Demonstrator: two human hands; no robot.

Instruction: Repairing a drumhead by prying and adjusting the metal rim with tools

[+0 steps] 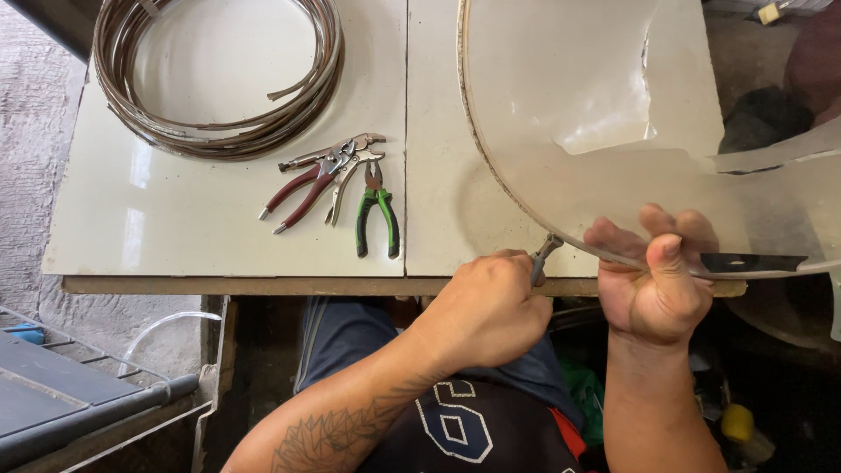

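Note:
A large clear curved plastic sheet (pixel 569 166) with a brownish rim lies over the right part of the white table (pixel 175 236). My right hand (pixel 657 285) grips the sheet's near edge, thumb on top. A dark flat blade-like piece (pixel 753 261) shows by that hand, and I cannot tell whether the hand holds it. My left hand (pixel 486 307) is closed around a small grey metal tool (pixel 545 252). The tool's tip touches the sheet's rim just left of my right hand.
A coil of brown metal strip (pixel 219 79) lies at the table's back left. Red-handled pliers (pixel 298 194), silver locking pliers (pixel 350 158) and green-and-black pliers (pixel 377 219) lie mid-table. A metal rack (pixel 70 394) and a clear hose (pixel 166 324) sit at the lower left.

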